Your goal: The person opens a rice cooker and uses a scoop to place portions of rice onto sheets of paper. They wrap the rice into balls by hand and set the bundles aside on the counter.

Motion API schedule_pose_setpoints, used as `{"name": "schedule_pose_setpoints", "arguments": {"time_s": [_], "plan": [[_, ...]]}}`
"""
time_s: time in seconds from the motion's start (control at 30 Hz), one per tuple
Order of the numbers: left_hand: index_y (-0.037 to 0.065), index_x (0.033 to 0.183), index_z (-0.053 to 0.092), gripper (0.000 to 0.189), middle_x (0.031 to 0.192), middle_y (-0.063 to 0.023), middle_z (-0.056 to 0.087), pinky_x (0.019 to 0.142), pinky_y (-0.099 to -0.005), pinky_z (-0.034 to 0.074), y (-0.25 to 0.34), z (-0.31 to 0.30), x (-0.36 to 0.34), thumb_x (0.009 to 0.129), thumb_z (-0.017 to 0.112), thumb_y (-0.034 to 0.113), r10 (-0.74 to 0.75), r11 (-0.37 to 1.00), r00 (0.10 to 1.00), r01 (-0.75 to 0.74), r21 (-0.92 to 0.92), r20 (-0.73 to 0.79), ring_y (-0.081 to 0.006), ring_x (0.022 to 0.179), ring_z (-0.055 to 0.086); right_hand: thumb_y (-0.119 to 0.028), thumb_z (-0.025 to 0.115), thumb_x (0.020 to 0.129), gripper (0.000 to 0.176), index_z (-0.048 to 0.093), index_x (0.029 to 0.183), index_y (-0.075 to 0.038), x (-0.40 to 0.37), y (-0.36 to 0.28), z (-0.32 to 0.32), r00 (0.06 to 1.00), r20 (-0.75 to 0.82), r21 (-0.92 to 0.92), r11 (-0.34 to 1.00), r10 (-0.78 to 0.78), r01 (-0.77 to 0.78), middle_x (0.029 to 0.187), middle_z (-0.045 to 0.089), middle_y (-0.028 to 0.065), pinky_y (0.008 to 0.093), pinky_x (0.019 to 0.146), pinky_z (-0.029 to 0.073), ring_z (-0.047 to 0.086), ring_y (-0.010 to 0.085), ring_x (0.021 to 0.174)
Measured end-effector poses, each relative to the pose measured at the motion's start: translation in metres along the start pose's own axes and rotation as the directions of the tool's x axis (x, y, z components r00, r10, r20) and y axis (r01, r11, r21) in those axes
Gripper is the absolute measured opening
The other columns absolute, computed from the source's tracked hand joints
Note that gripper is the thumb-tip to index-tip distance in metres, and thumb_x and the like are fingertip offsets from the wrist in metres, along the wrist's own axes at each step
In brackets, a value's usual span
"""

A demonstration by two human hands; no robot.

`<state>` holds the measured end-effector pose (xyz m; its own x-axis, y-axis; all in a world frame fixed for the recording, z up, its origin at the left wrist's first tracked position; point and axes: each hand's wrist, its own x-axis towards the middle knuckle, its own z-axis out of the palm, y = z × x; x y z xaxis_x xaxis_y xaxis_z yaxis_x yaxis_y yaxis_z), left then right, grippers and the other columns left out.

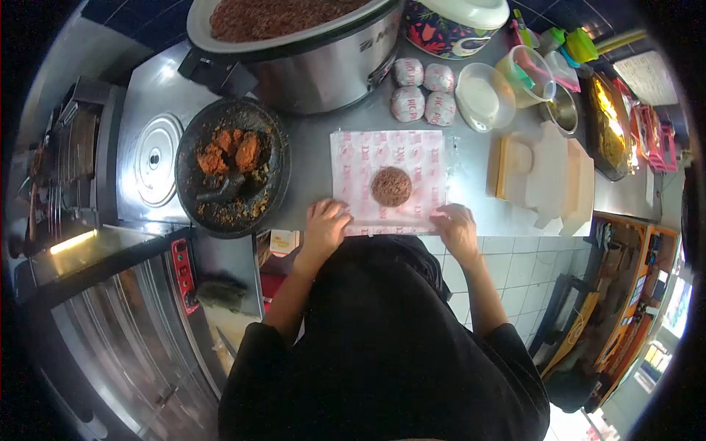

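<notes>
A sheet of printed wrapping paper [360,165] lies flat on the steel counter, at its front edge. A round patty-like mound of reddish-brown rice [391,187] sits near the middle of the sheet. At the paper's lower left corner is my left hand [327,224], its fingers bent and pinching the edge. My right hand [456,226] grips the lower right corner the same way. Left of the paper stands a black stone mortar [283,158] holding fried chicken pieces [246,153], crumbs and a dark pestle [220,189].
A large steel cooker [316,77] of reddish-brown rice stands at the back. Several paper-wrapped balls [408,104] sit behind the sheet. To the right are a clear plastic bowl [484,97], a plastic tub [526,73], a metal bowl [562,109] and stacked takeaway boxes [544,180].
</notes>
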<state>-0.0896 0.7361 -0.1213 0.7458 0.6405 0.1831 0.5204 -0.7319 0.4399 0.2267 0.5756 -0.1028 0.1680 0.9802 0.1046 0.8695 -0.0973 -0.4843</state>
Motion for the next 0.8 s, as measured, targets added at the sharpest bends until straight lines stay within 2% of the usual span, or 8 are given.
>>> {"name": "schedule_pose_setpoints", "arguments": {"time_s": [0.1,0.17,0.23,0.27,0.43,0.67,0.7,0.8], "plan": [[0.012,0.099,0.075,0.017,0.112,-0.0059,0.070,0.096,-0.0457,0.045,-0.015,-0.003,0.005,0.082,0.073,0.015,-0.002,0.990,0.999,0.008,-0.138,0.046,-0.0304,0.112,0.061,-0.008,0.075,0.077,0.018,0.079,0.094,-0.010,0.000,0.002,-0.008,0.996,0.077,0.085,0.996,-0.045,0.039,0.107,0.073,0.0065,0.0418,0.097,0.050,0.064,0.0278,0.111],[0.011,0.103,0.076,0.019,0.109,-0.0084,0.072,0.094,-0.0439,0.048,-0.016,-0.007,0.012,0.085,0.073,0.017,-0.037,0.962,0.997,0.054,-0.268,0.067,-0.0297,0.107,0.065,-0.010,0.077,0.080,0.016,0.079,0.096,-0.008,0.004,0.004,-0.005,0.961,0.109,0.496,0.823,0.255,-0.275,0.106,0.074,0.0083,0.0408,0.097,0.050,0.065,0.0279,0.112],[0.006,0.107,0.075,0.027,0.098,-0.0152,0.075,0.082,-0.0383,0.053,-0.014,-0.019,0.034,0.093,0.071,0.029,-0.371,0.673,0.867,0.498,-0.547,0.333,-0.0293,0.092,0.072,-0.016,0.076,0.088,0.013,0.076,0.091,-0.004,0.020,0.006,-0.006,0.953,0.061,0.534,0.797,0.297,-0.282,0.089,0.073,0.0101,0.0367,0.081,0.053,0.068,0.0211,0.090],[0.003,0.111,0.074,0.037,0.096,-0.0214,0.074,0.073,-0.0370,0.054,-0.024,-0.009,0.039,0.098,0.066,0.036,-0.335,0.653,0.892,0.451,-0.608,0.302,-0.0284,0.084,0.074,-0.019,0.074,0.092,0.017,0.074,0.088,-0.002,0.025,0.014,-0.002,0.891,0.158,0.471,0.760,0.426,-0.448,0.080,0.070,0.0100,0.0353,0.073,0.051,0.063,0.0176,0.079],[0.001,0.102,0.073,0.039,0.092,-0.0238,0.073,0.072,-0.0456,0.053,-0.036,0.021,0.054,0.099,0.062,0.038,-0.485,0.759,0.841,0.542,-0.362,0.241,-0.0391,0.083,0.072,-0.026,0.068,0.098,0.034,0.068,0.082,0.003,0.033,0.020,0.035,0.799,0.052,0.552,0.649,0.600,-0.523,0.062,0.061,0.0084,0.0357,0.057,0.045,0.050,0.0115,0.061],[0.007,0.115,0.066,0.037,0.097,-0.0203,0.072,0.087,-0.0561,0.047,-0.001,0.041,0.051,0.095,0.063,0.037,-0.675,0.737,0.738,0.674,-0.050,-0.008,-0.0423,0.093,0.068,-0.030,0.066,0.096,0.035,0.069,0.084,0.003,0.033,0.024,0.061,0.762,-0.042,0.452,0.693,0.646,-0.562,0.069,0.065,0.0214,0.0427,0.061,0.049,0.066,0.0348,0.063],[0.007,0.115,0.066,0.037,0.097,-0.0203,0.072,0.087,-0.0561,0.047,0.013,0.032,0.060,0.095,0.063,0.037,-0.674,0.739,0.739,0.672,-0.050,-0.008,-0.0423,0.093,0.068,-0.030,0.066,0.096,0.035,0.069,0.084,0.003,0.034,0.024,0.061,0.761,-0.044,0.452,0.692,0.648,-0.563,0.069,0.065,0.0214,0.0427,0.061,0.049,0.066,0.0348,0.063],[0.008,0.130,0.056,0.055,0.125,-0.0190,0.059,0.102,-0.0630,0.036,0.056,0.016,0.084,0.090,0.069,0.044,-0.056,0.997,0.975,0.064,0.031,-0.215,-0.0394,0.119,0.056,-0.033,0.066,0.095,0.037,0.069,0.082,0.002,0.034,0.023,0.063,0.733,-0.015,0.480,0.648,0.680,-0.592,0.069,0.066,0.0209,0.0437,0.062,0.050,0.068,0.0370,0.066]]}}
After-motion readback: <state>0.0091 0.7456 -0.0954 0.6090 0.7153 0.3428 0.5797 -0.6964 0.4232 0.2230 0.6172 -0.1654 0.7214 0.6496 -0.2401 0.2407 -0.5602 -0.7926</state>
